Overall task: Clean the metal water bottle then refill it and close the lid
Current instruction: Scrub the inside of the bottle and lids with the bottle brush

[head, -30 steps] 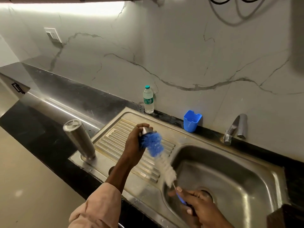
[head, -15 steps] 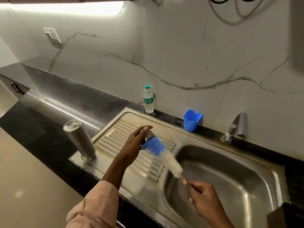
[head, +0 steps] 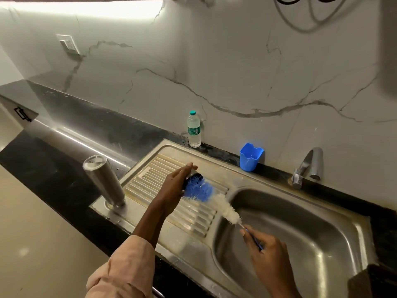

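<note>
On the left we see the metal water bottle (head: 104, 181) standing inverted on the sink (head: 354, 229) drainboard corner. Our left hand (head: 176, 186) grips the lid (head: 191, 179), mostly hidden by fingers and the brush (head: 211, 197) pushed into it. The plastic bottle (head: 194, 130) label is unreadable. Our right hand (head: 265, 252) pinches the blurred brush handle.

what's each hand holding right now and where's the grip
The left hand grips the small dark lid around its outside. The right hand holds the bottle brush by its thin blue handle.
</note>
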